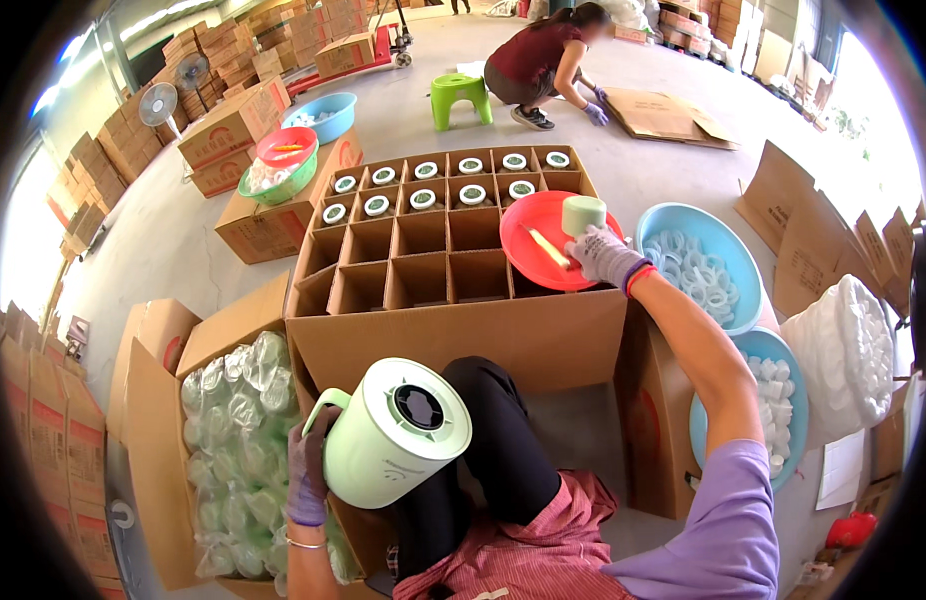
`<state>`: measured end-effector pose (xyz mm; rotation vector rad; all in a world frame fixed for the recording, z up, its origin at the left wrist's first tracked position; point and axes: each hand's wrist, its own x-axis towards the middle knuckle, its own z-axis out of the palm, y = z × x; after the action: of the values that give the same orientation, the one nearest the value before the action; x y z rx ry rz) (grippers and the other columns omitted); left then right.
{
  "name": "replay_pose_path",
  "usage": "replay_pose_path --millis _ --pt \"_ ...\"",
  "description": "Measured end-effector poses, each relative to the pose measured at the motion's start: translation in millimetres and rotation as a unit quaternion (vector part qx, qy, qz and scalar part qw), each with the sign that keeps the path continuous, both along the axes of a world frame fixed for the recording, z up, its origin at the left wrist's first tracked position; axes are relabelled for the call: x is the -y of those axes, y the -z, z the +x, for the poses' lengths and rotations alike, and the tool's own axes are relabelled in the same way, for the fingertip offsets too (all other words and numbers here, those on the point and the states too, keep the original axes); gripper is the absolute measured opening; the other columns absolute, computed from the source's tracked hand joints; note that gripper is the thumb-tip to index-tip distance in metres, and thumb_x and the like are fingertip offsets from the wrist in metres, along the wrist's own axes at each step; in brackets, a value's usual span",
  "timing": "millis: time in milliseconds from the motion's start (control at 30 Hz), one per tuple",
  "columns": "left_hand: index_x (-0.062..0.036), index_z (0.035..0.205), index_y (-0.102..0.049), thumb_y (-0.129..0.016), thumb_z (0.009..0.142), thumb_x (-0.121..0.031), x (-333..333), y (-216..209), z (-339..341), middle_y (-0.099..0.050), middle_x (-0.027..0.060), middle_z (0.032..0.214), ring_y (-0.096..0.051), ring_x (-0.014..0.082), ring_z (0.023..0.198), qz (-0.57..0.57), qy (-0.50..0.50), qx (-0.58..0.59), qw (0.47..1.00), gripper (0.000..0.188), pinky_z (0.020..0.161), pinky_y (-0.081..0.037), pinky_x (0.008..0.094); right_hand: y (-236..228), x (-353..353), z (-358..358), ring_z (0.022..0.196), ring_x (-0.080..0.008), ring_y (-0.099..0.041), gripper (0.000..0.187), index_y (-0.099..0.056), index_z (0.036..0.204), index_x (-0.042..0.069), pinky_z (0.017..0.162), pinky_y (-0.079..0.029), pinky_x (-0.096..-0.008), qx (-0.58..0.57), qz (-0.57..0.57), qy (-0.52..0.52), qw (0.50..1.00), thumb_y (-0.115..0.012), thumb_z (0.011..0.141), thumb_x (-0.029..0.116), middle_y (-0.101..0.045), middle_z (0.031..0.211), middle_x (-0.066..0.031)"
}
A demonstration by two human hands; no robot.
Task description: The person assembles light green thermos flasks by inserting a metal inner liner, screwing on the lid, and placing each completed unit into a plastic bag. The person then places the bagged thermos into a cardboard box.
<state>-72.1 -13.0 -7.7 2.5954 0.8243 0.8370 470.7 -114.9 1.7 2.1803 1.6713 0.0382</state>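
- Reach over the divided carton (458, 345) without bumping it.
- Don't knock the red basin (523, 212).
- Steady the tilted pale-green jug (393, 445), this side of the carton, your left hand (310, 465) curling its fingers at the handle (328, 402).
- Hold the pale-green cup (584, 215) lightly over the basin, your right hand's (605, 256) fingers pinching it.

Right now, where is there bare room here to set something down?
Free: the two nearest rows of cells in the divided carton, left of the red basin; also floor between the blue basin of rings and the flattened cardboard. Crowded: the left carton, packed with bagged pale-green items, and the divided carton's back rows, mostly holding white-topped items.
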Motion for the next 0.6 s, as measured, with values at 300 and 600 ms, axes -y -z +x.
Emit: replay_pose_path --millis 300,600 --pt "-0.0034 0.105 -0.067 -0.064 0.093 -0.020 -30 -5 12 -0.071 0.0065 0.089 -0.066 0.0175 0.074 -0.325 0.039 0.053 0.943 0.021 0.069 -0.052 0.0306 -87 38 -169 0.107 -0.0338 -0.058 0.044 -0.053 0.126 0.004 0.089 -0.050 -0.0443 -0.226 0.320 -0.341 0.855 -0.064 0.085 0.013 -0.057 0.122 -0.0159" --pt "-0.0017 0.102 -0.070 -0.061 0.098 -0.034 -24 -29 40 -0.071 0.0031 0.089 -0.067 0.0091 0.076 -0.648 -0.022 0.105 0.754 0.034 0.068 -0.053 0.0262 -77 26 -228 0.115 -0.0300 -0.055 0.028 -0.062 0.101 0.015 0.100 -0.051 -0.0501 -0.221 0.319 -0.539 0.748 -0.072 0.074 0.016 -0.055 0.120 -0.0106"
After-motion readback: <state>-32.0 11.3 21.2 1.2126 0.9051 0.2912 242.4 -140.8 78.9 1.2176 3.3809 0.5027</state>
